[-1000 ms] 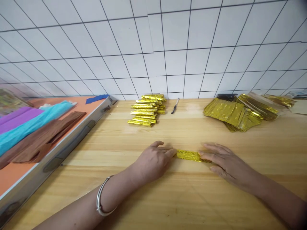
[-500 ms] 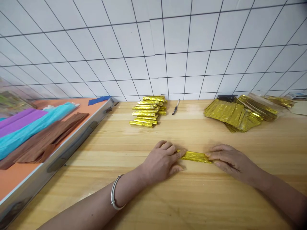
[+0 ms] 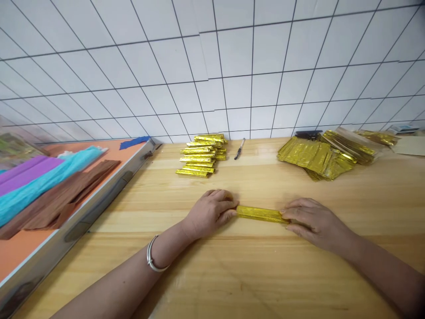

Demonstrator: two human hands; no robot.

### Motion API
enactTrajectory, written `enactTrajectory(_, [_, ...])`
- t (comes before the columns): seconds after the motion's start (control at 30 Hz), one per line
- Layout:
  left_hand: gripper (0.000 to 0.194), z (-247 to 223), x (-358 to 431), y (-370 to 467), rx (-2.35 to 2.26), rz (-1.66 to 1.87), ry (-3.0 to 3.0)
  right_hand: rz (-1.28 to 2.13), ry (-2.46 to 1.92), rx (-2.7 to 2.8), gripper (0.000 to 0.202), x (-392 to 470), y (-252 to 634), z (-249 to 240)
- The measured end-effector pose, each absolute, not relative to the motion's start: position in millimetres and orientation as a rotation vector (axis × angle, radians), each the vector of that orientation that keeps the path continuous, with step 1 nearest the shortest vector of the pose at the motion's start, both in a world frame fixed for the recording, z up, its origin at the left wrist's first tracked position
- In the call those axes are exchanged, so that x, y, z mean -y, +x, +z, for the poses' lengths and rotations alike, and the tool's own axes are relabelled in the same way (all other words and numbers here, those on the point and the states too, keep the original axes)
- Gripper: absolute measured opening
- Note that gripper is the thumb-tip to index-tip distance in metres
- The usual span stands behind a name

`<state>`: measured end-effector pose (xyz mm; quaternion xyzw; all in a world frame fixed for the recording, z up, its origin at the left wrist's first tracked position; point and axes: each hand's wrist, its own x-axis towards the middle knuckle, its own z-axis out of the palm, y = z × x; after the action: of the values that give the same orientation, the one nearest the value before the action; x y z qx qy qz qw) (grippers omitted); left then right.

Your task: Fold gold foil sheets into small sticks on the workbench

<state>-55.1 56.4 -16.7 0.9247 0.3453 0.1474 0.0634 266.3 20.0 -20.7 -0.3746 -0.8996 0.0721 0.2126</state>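
Gold foil strip [image 3: 260, 213] in the middle foreground, spanning the gap between left hand [image 3: 212, 212] and right hand [image 3: 315, 223], with a slight downward slant toward the right. Lengthwise crease along the strip; middle portion uncovered. Left end: pinched between thumb and fingertips of the left hand. Right end: gripped by the right hand, fingers on top and thumb at the near side, extreme tip hidden beneath the fingers. Hands well apart from each other, each closed on its own end. Contact along the full length with the wood-grain surface [image 3: 232, 261] below: impossible to tell. Silver bangle [image 3: 149, 257] around the left wrist. Beyond the hands, toward the tiled wall [image 3: 232, 53]: stack of folded gold strips [image 3: 201, 155], overlapping; dark-tipped pen [image 3: 239, 149] just beside the stack, on its right; heap of gold foil sheets [image 3: 315, 157] farther right, beyond the right hand, with a black object [image 3: 308, 134] at its back edge. Far left, well apart from the foil strip: orange panel [image 3: 16, 252] with raised border, bearing brown length [image 3: 76, 195], turquoise length [image 3: 53, 179] and purple length [image 3: 31, 173] of soft material, plus blue piece [image 3: 134, 142] near the far corner.
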Motion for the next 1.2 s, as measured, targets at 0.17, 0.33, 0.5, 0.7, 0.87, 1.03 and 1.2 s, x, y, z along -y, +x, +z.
enactTrajectory(0.17, [0.03, -15.6, -52.5, -53.5, -1.054, 0.438, 2.83, 0.255, -1.051, 2.459, 0.021, -20.4, 265.7, -20.3])
enactTrajectory(0.33, [0.03, -20.8, -51.6, -51.3, -1.092, 0.524, 2.811, 0.425, -1.174, 2.291, 0.025, -21.4, 266.4, -25.2])
enactTrajectory(0.5, [0.026, -24.8, -50.8, -55.1, -1.111, 0.668, 2.802, 0.527, -1.246, 2.2, 0.025, -21.5, 264.7, -25.2])
enactTrajectory(0.7, [0.017, -15.6, -39.2, -53.6, -0.745, 0.809, 2.991, 0.504, -1.305, 2.101, 0.023, -21.5, 257.5, -25.3])
enactTrajectory(0.87, [0.019, -14.9, -33.8, -43.3, -0.385, 0.689, 3.116, 0.551, -1.357, 2.019, 0.02, -20.7, 255.7, -29.2])
enactTrajectory(1.03, [0.028, -19.2, -36.5, -39.5, -0.502, 0.547, 3.123, 0.582, -1.375, 1.999, 0.019, -20.0, 254.5, -30.6])
enactTrajectory(1.2, [0.03, -19.5, -38.8, -38.6, -0.545, 0.464, 3.091, 0.412, -1.428, 1.957, 0.019, -24.1, 255.5, -36.4])
